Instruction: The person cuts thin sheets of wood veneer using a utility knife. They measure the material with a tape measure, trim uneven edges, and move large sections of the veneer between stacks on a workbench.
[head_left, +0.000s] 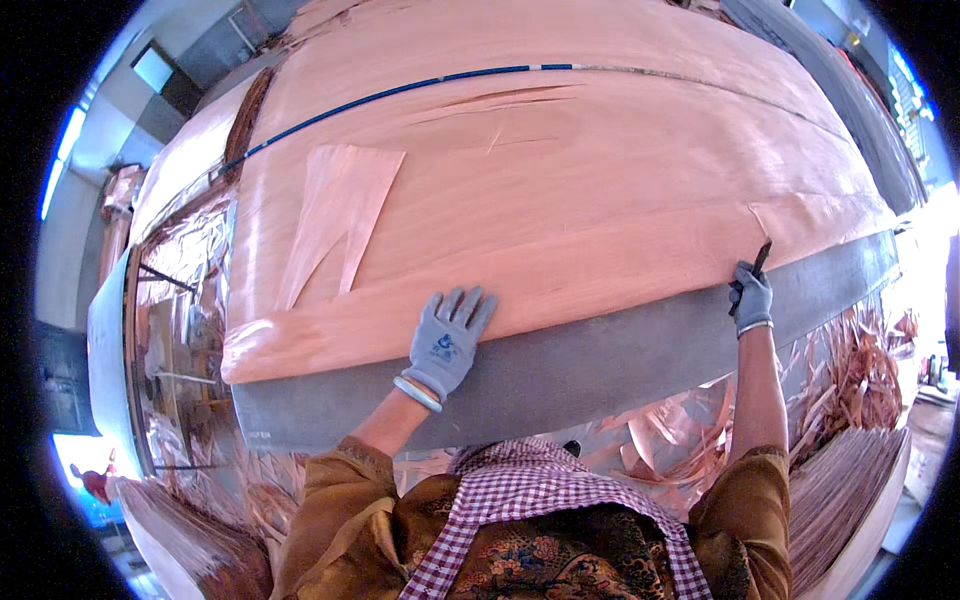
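A wide pinkish veneer sheet (pixel 560 180) covers most of the grey work surface (pixel 600 360), whose front band shows below it. My left hand (pixel 446 340), in a pale grey glove, lies on the sheet's front edge with fingers apart, holding nothing. My right hand (pixel 750 298), gloved alike, grips a dark knife-like tool (pixel 762 258) at the sheet's right front edge, beside a thin slit or raised edge in the veneer. A cut piece of veneer (pixel 365 210) lies on the left part of the sheet.
A long blue-banded rod or cord (pixel 400 87) crosses the sheet's back. Shredded veneer scraps (pixel 860 370) heap below the right front. Veneer stacks (pixel 845 510) flank me at both lower corners. A metal frame with crumpled sheeting (pixel 180 300) stands at left.
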